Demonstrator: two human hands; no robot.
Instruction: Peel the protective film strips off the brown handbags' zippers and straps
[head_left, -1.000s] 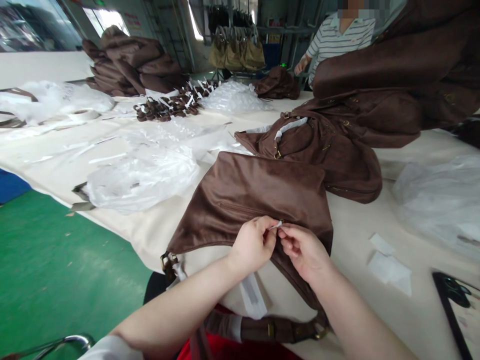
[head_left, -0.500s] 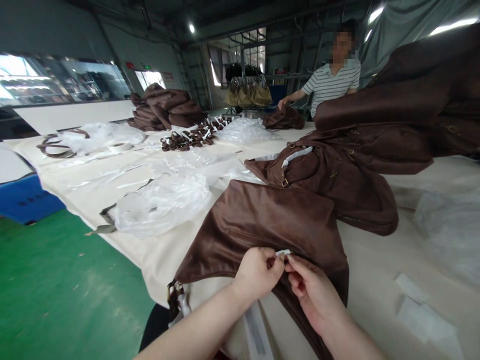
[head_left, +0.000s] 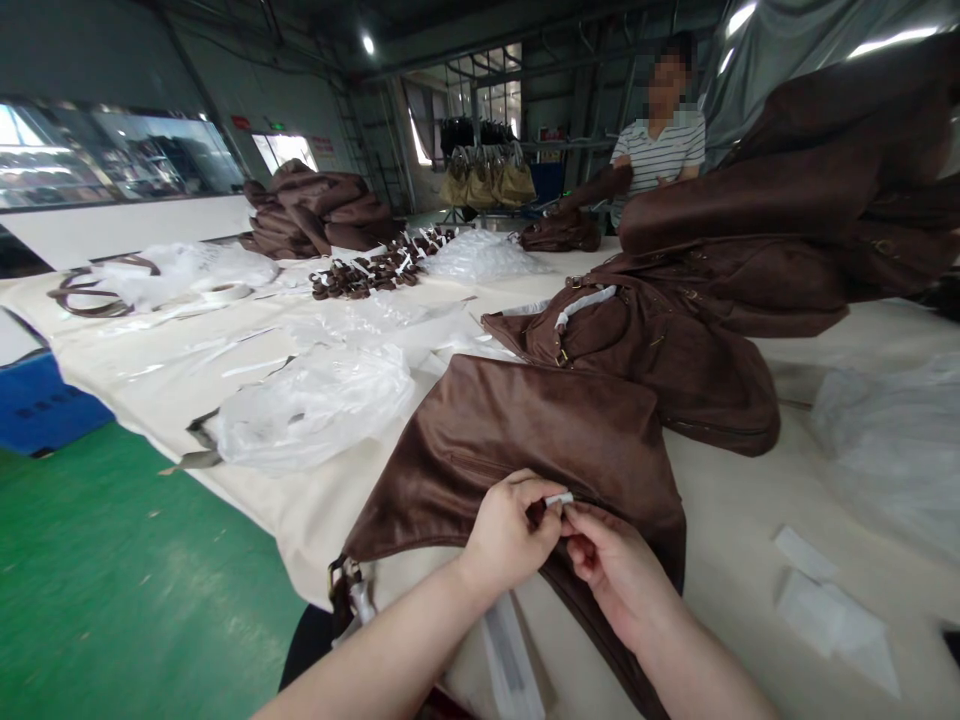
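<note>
A cream-covered table [head_left: 225,370] fills a dim workshop with a green floor [head_left: 112,570]. Clear plastic bags [head_left: 315,405] lie to the left; their contents I cannot tell. Near me lies a brown bag [head_left: 525,430]; my left hand [head_left: 510,530] and right hand [head_left: 615,570] pinch a small white tag [head_left: 559,498] at its edge, fingertips closed.

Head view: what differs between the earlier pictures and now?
The view tilted up, showing more of the hall. The person in the striped shirt drew the outstretched arm back from the far brown bag. Unchanged: left hand and right hand still pinch the small white tab on the near brown bag.
</note>
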